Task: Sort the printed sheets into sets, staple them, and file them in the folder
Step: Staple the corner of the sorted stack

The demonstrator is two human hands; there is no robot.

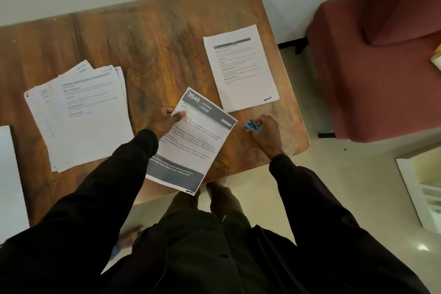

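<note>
The fingers of your left hand pinch a printed sheet by its left edge, thumb on top and the rest underneath. The sheet is tilted, its top over the bench and its bottom corner hanging past the near edge. The fingers of your right hand curl round a small blue stapler just right of the sheet; whether it rests on the bench is unclear. Beyond the stapler, a neat set of sheets lies near the bench's right edge. Well apart on the left sits a loose fanned pile of sheets. A red armchair stands right of the bench.
</note>
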